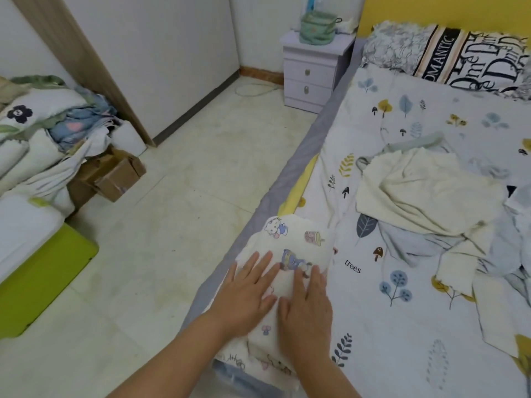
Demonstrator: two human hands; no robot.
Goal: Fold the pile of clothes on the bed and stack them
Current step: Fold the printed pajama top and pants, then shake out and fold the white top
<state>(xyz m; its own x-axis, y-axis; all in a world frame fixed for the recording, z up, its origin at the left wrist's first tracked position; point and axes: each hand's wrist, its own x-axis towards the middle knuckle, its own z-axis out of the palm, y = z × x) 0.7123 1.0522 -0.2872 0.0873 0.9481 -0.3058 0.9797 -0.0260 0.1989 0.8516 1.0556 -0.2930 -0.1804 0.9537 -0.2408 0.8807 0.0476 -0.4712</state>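
Note:
A folded white garment with cartoon prints lies at the bed's left edge, on top of a blue folded item that peeks out beneath it. My left hand and my right hand both press flat on the garment, fingers straight, side by side. To the right on the bed sits a loose pile of clothes: a cream garment on top, pale blue-grey pieces under it, more cream cloth trailing forward.
The bed has a leaf-print sheet and pillows at its head. A lilac nightstand with a green bag stands beyond. Tiled floor lies left, with cardboard boxes, heaped bedding and a green bin.

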